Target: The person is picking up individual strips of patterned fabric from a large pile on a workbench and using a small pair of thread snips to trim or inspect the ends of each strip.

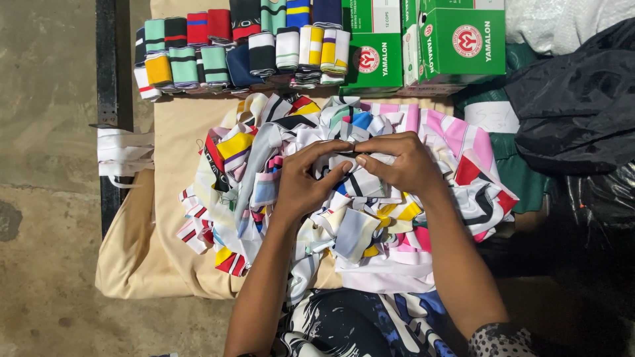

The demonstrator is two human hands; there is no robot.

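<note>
**Both hands pinching one strip atop the scrap pile**

While I am looking down from the head camera, my left hand (305, 180) and right hand (399, 160) are meeting over the middle of a heap of fabric strips (264, 192). Both are closing narrowly, fingertips together, on one small strip (350, 153) that is showing a dark edge between the thumbs. That strip is sitting at the top of the heap, roughly at its centre, and the two hands are touching each other across it.

The heap is spreading over a tan cloth (142, 258) that is covering the table; the scraps are striped in white, black, red, yellow, pink and blue, all tangled so that I cannot tell where one ends. Beyond the heap, along the far edge, rolled bands (198, 63) are lying in two neat rows, in mint, red, navy, yellow and white. Just to their right, green boxes (463, 43) are standing stacked side by side. A black bag (575, 106) is slumping at the right, near the boxes and well apart from my hands. A few white strips (122, 152) are hanging over the dark table edge at the left, above the concrete floor (46, 198).
</note>
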